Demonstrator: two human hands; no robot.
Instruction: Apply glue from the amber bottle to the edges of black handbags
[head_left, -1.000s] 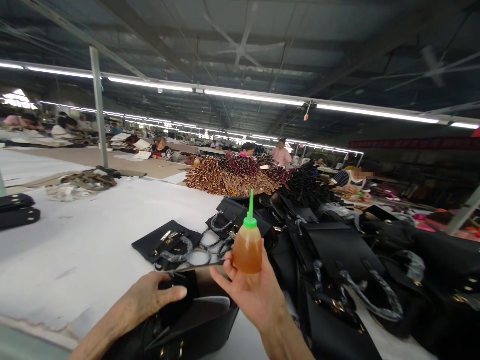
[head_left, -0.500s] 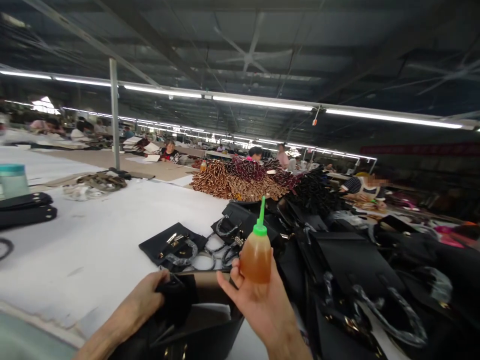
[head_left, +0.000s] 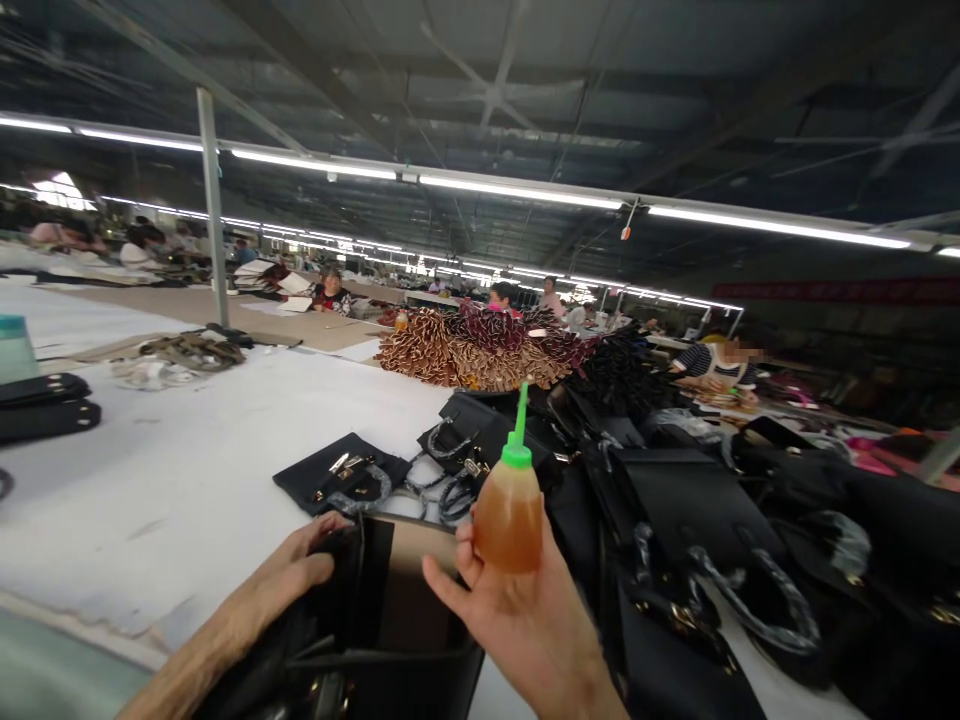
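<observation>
My right hand (head_left: 521, 615) is wrapped round a squeeze bottle (head_left: 510, 510) of amber liquid with a green cap and a thin green nozzle, held upright over the table. My left hand (head_left: 289, 575) grips the top edge of a black handbag (head_left: 390, 640) that stands open right in front of me, its brown lining showing. The bottle is just right of the bag's opening.
A heap of black handbags (head_left: 712, 530) with wrapped handles fills the right of the white table (head_left: 172, 480). A flat black piece with metal fittings (head_left: 341, 475) lies ahead. A pile of brown and dark red straps (head_left: 480, 350) lies further back. Other people work at distant tables.
My left hand has pulled the bag's flap aside, so the bag now stands open with its brown lining in sight. The bottle stays upright in my right hand.
</observation>
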